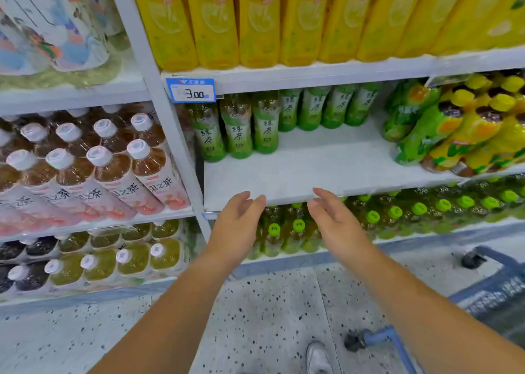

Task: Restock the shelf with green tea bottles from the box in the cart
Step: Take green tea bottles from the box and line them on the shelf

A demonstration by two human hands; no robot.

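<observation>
Currently, the green tea bottles (237,129) stand upright at the rear left of the white shelf (326,160). They are clear plastic with green labels bearing black characters. The left hand (238,223) and right hand (335,220) hover at the front edge, palms facing, fingers relaxed, close together and holding nothing.

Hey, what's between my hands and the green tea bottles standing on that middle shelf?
Only bare white shelf board. In the head view, nothing stands between the left hand, the right hand and the green tea bottles at the back.
</observation>
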